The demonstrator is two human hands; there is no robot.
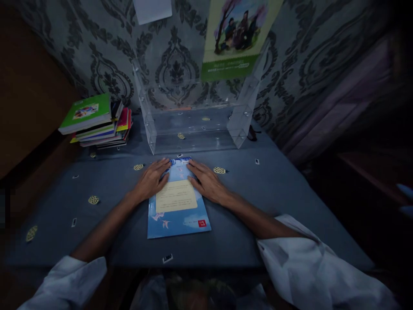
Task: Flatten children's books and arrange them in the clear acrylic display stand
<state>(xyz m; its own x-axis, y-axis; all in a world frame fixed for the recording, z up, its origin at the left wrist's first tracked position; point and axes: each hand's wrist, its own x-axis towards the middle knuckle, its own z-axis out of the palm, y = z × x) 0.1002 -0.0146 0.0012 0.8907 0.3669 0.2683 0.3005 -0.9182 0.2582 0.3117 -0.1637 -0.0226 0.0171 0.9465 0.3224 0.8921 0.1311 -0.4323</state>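
Observation:
A blue book [180, 224] with a cream text panel and a small red mark lies flat on the table in front of me, its printed text upside down. My left hand [153, 178] rests on its upper left edge, fingers stretched toward the far end. On the upper right edge lies my right hand [204, 181], flat, with its fingers also extended. Both hands touch the cover, and neither wraps around it. The hands hide parts of the book's far corners.
Behind the book stands a clear acrylic shelf [150, 125]. A stack of books [97, 127] sits at the back left of the blue-grey tablecloth [122, 245]. Dark glasses [253, 133] lie right of the shelf. A green-edged poster [232, 64] appears above it, before the patterned wall.

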